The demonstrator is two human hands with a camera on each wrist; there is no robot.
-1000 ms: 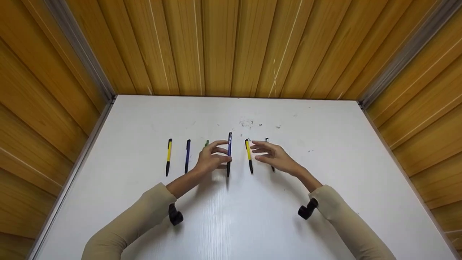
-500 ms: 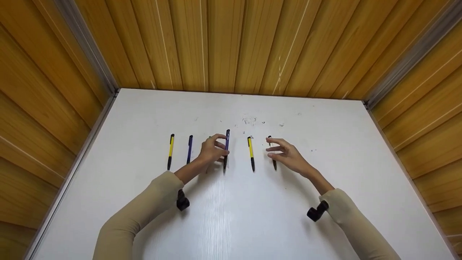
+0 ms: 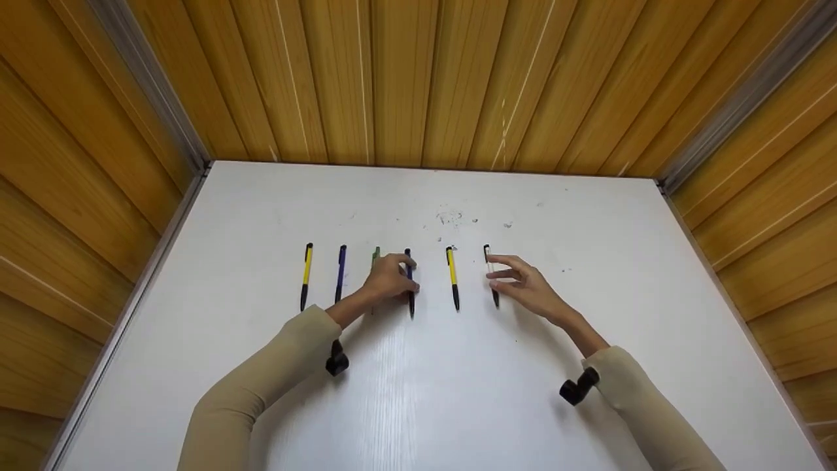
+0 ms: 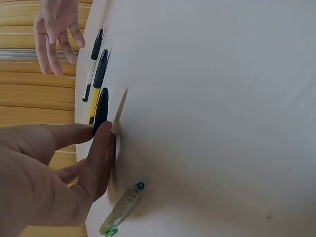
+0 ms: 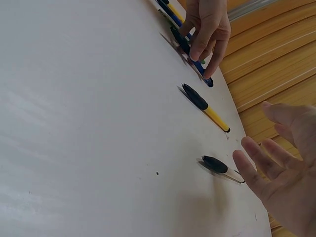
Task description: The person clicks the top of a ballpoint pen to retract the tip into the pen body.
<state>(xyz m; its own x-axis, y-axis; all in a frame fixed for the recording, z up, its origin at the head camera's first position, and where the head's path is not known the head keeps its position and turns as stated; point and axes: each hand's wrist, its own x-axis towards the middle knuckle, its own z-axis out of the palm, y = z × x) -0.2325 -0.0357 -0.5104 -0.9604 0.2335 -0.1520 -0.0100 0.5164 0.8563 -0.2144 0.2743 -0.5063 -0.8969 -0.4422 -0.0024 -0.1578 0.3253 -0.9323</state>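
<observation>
My left hand (image 3: 390,276) pinches a blue pen (image 3: 411,305) with a black grip between thumb and fingers, low over the table. In the left wrist view its black tip (image 4: 101,104) stands slightly above its shadow. Left of it lies a green-clipped clear pen (image 3: 375,252), partly hidden by the hand. My right hand (image 3: 531,289) hovers with spread, relaxed fingers beside a white pen (image 3: 495,299) with a black grip. The right wrist view shows a gap between those fingers and the white pen (image 5: 217,165). Between the hands lies a yellow pen (image 3: 452,268).
Another blue pen (image 3: 341,267) and another yellow pen (image 3: 307,267) lie at the left of the row. The white table (image 3: 458,392) carries dark marks (image 3: 449,216) toward the back. Wood-patterned walls (image 3: 392,85) stand behind and at both sides.
My left hand has lowered the blue pen toward the table, drawing it slightly left. My right hand has shifted right, from beside the yellow pen to the white one.
</observation>
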